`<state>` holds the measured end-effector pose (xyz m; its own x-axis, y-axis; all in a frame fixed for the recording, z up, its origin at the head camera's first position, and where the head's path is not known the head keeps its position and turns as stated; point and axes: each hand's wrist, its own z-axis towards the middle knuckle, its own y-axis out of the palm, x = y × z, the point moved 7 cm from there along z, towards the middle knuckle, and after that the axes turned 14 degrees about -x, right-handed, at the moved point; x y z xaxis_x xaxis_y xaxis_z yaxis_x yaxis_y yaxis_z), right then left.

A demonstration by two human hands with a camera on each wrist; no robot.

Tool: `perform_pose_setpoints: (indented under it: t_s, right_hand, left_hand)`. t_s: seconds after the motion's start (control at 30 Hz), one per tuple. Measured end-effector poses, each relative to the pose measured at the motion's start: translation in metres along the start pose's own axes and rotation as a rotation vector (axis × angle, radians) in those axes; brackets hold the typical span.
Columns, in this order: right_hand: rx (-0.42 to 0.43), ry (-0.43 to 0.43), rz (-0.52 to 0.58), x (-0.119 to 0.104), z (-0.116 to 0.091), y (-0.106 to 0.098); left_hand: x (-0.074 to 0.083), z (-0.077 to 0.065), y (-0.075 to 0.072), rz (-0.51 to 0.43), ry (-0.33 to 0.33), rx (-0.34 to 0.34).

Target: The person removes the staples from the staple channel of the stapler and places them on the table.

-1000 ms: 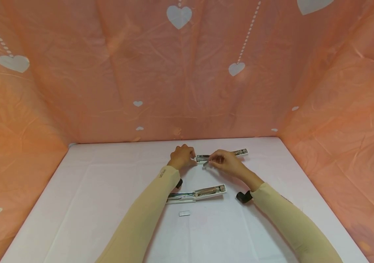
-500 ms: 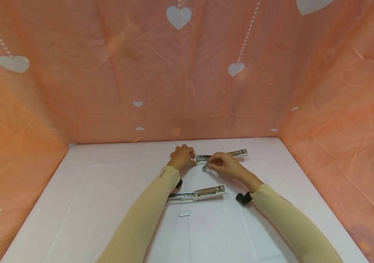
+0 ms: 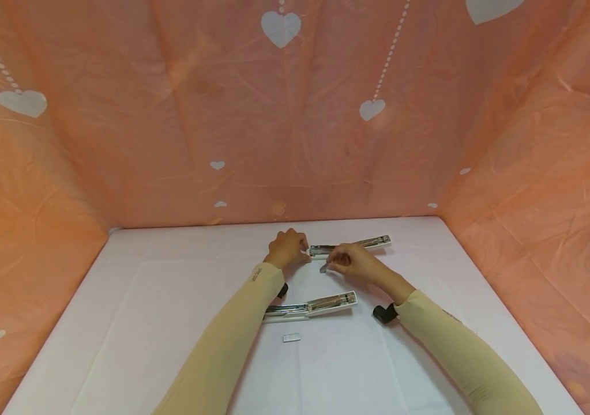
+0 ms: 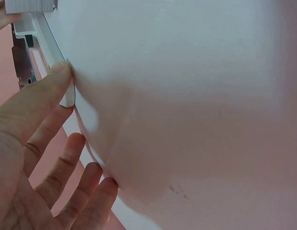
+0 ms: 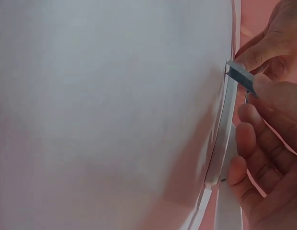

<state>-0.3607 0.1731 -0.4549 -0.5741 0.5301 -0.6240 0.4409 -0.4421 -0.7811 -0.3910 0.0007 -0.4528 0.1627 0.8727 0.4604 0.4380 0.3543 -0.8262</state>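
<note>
A white stapler (image 3: 378,241), swung wide apart so its metal inside shows, lies at the far side of the table. My left hand (image 3: 286,249) pinches the left end of its white base (image 4: 68,95) between thumb (image 4: 57,79) and index finger; the other fingers are spread along the table. In my right hand (image 3: 358,264), thumb and index finger pinch a short grey strip of staples (image 5: 241,76), its channel-shaped end showing in the right wrist view. In the head view, the strip is held just in front of the stapler, whose middle the right hand partly covers.
A second opened stapler (image 3: 331,303) lies nearer, its left end hidden by the left sleeve (image 3: 232,328). Another staple strip (image 3: 291,338) rests on the white tabletop (image 3: 170,323) in front of it. Orange curtains (image 3: 284,138) with hearts enclose the table.
My right hand has drifted slightly toward me, and the staple strip in its fingertips has changed its tilt. The left hand keeps its place on the far stapler.
</note>
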Motion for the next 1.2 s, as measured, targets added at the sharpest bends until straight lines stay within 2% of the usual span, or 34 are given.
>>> perform_pose_setpoints:
  t_s: [0.37, 0.63, 1.0, 1.2]
  right_hand:
    - [-0.039, 0.065, -0.073, 0.0059, -0.0056, 0.0016]
    - [-0.063, 0.110, -0.049, 0.0080, -0.0088, 0.0018]
    - [-0.087, 0.112, -0.044, 0.0073, -0.0074, 0.0031]
    - [-0.103, 0.127, -0.039, 0.0072, -0.0072, 0.0044]
  left_hand:
    - [0.0011, -0.0021, -0.0007, -0.013, 0.013, 0.005]
    - [0.0015, -0.0027, -0.0008, -0.009, 0.012, 0.001]
    - [0.0000, -0.0039, -0.0011, -0.013, 0.011, 0.015]
    - [-0.0005, -0.0063, 0.0000, -0.021, 0.033, 0.007]
